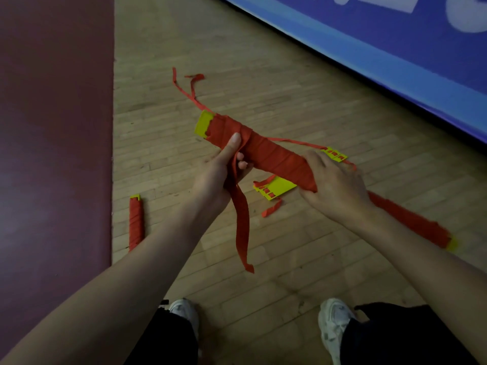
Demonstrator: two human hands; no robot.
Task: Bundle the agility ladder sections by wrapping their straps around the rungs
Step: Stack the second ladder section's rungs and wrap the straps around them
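**Both hands hold the bundle**

Head view: the bundle (263, 151) is in the air above the floor (263, 75). The left hand (213, 180) grips its middle and a loose strap (242, 222); the right hand (334, 180) closes on its near end.

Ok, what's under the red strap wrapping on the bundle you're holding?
Yellow rungs: their ends stick out past the red wrapping at the far end. The near end is covered by the right hand, and how many rungs are inside can't be seen. The left hand pinches the loose strap.

bare forearms (147, 262), black trousers (390, 335), white trainers (333, 325)
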